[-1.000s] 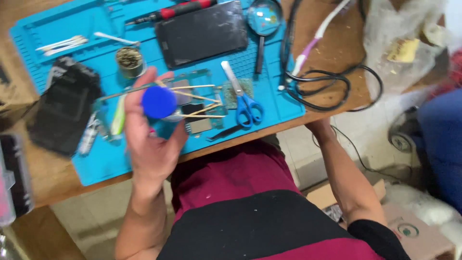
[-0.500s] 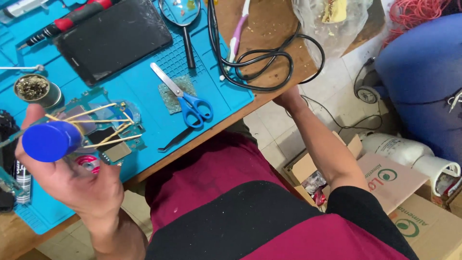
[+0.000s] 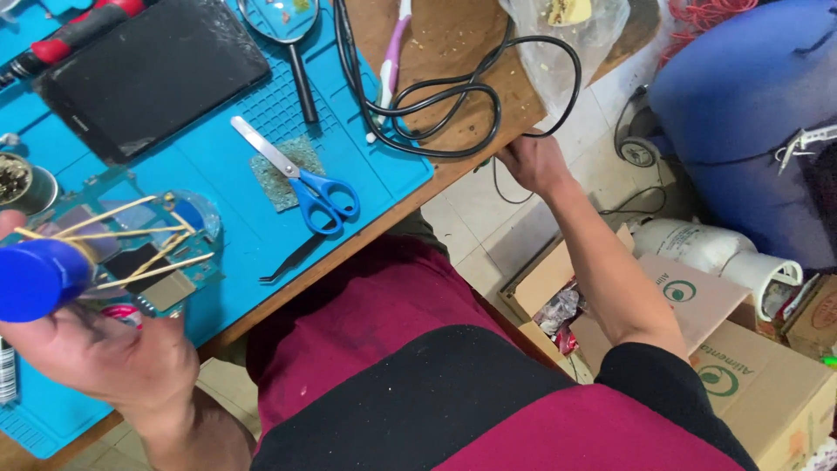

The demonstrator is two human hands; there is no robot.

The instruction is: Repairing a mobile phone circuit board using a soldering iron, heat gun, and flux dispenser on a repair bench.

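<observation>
Head view, items as I see them from my station.

Left hand (image 3: pixel 96 353): raised at the lower left above the worktop (image 3: pixel 453 39), palm toward the camera, fingers curled around a blue-capped container (image 3: pixel 39 277) that holds a spray of thin wooden sticks (image 3: pixel 131 240). The sticks fan out to the right over a small clear dish (image 3: pixel 193 218). A bit of red-and-white object (image 3: pixel 122 316) shows against the palm; I cannot tell what it is.

Right hand (image 3: pixel 532 161): down at the worktop's front edge, just beneath the looped black cable (image 3: pixel 453 92). Its fingers are on the far side of the edge; I cannot tell how far they are closed, or whether they grip anything.

Blue work mat (image 3: pixel 366 153): covers the left part of the worktop.

On the mat:
- blue-handled scissors (image 3: pixel 301 179), lying across a small grey-green pad (image 3: pixel 279 166)
- black tweezers (image 3: pixel 292 259), near the mat's front edge
- dark tablet (image 3: pixel 148 70) with a cracked screen, face up
- magnifying glass (image 3: pixel 283 26), handle pointing toward me
- red-handled tool (image 3: pixel 74 35), behind the tablet
- small round tin (image 3: pixel 22 183), at the left

Bare wood: clear plastic bag (image 3: pixel 567 35) at the far corner.

Floor, right side: cardboard boxes (image 3: pixel 767 384).
</observation>
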